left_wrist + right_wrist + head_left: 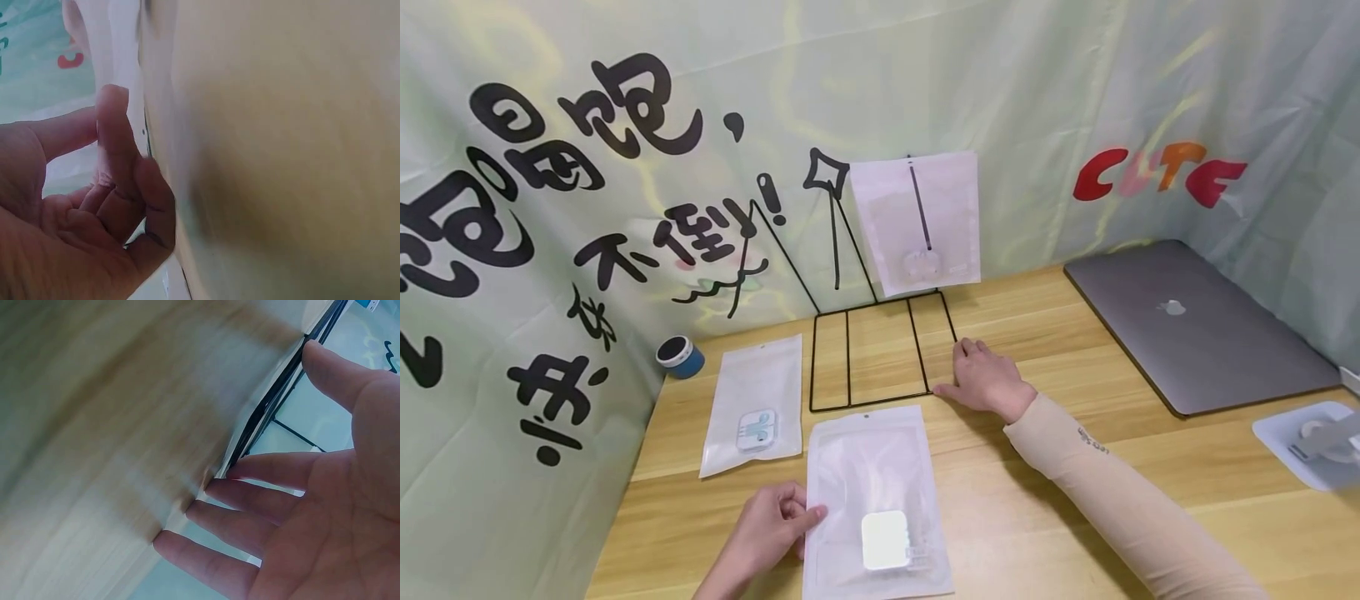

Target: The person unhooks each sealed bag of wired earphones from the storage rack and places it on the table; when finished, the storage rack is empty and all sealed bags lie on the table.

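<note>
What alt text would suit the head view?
A left hand pinches a white pouch on a wooden table; the right hand touches a black wire rack. Another pouch hangs on the rack, and a closed laptop lies to the right.

The left hand [87,206] fills the lower left of the frame, its fingers curled and the thumb's tip hidden behind the index finger, at a white bag [115,37] that runs up to the top edge. Pale cloth [31,81] with a red mark [76,61] shows at upper left. The table [300,112] takes up the right side, a blurred shadow [231,212] lying beside the fingers.
</note>
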`<state>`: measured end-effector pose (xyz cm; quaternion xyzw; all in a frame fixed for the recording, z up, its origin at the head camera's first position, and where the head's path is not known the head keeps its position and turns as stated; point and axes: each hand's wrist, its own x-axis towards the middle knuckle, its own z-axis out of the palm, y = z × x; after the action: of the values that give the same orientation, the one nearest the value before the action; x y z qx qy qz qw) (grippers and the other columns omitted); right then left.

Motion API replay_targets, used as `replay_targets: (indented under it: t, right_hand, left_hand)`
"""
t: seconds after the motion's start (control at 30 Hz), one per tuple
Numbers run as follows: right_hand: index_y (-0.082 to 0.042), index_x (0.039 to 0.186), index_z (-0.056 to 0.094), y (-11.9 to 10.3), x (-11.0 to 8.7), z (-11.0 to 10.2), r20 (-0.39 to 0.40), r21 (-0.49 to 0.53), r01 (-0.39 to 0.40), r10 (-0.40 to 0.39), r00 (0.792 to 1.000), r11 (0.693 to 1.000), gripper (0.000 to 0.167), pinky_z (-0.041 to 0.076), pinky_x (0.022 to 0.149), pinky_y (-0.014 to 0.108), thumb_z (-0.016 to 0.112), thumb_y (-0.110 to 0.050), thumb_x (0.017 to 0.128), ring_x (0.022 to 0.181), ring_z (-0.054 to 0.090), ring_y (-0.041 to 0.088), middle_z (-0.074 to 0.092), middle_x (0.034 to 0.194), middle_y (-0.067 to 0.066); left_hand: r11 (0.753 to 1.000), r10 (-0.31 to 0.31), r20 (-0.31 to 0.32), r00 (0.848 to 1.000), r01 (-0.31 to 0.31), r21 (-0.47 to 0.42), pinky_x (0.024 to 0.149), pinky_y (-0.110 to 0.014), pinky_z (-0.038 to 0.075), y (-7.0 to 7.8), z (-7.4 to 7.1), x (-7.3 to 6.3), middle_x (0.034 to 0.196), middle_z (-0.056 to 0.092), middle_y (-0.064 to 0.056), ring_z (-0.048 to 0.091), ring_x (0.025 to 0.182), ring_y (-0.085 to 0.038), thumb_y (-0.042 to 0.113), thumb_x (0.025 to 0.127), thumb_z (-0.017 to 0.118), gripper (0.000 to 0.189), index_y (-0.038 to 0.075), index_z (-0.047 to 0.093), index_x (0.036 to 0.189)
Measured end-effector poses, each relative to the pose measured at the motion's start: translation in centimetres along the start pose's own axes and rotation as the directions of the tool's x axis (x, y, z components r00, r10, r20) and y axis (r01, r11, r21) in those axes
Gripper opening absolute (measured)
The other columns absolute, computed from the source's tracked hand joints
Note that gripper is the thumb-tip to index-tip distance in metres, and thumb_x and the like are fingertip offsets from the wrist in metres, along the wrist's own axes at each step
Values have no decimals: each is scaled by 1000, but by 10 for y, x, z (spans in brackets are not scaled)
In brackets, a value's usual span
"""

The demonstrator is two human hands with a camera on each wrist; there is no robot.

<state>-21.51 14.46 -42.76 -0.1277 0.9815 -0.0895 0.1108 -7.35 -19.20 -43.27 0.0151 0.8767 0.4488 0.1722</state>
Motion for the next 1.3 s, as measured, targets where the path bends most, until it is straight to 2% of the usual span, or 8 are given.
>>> replay_targets:
  t: [0.27,0.6,0.83,1.13,1.3]
  right_hand:
    - [13,147,32,-1,1,0,3,-4,-3,3,1000,1000,88,42,96,63,56,-56,96,138,32,44,32,152,27]
    - [12,147,32,0,2,1,10,8,-9,9,1000,1000,89,40,99,62,56,-56,96,139,31,44,31,153,27]
    - [13,147,33,1,1,0,5,12,-5,5,1000,1000,88,42,97,63,57,-54,96,139,30,45,32,152,28]
    - [12,148,31,1,2,0,13,13,-9,9,1000,1000,89,40,98,63,56,-55,96,139,29,45,30,153,27]
    - [13,147,32,1,2,0,10,15,-7,6,1000,1000,89,40,98,63,57,-55,96,139,30,45,30,153,27]
  left_hand:
    - [998,-36,7,999,36,54,46,-23,40,-2,-3,0,56,58,1,59,47,-18,28,90,75,29,8,57,77]
    - [984,12,33,999,-18,178,44,-25,42,-4,-5,0,54,56,3,57,46,-14,32,90,73,32,10,56,74]
    - [959,-3,28,1000,-5,283,46,-24,37,-6,-6,2,54,54,5,49,49,-12,35,89,74,32,13,58,73]
    - [934,-20,13,1000,14,356,48,-24,35,-2,-5,0,56,53,5,48,52,-13,39,88,74,33,15,58,72]
    - [909,-28,-4,1000,27,416,49,-26,35,-1,-3,0,59,51,5,46,54,-13,43,87,74,36,17,56,71]
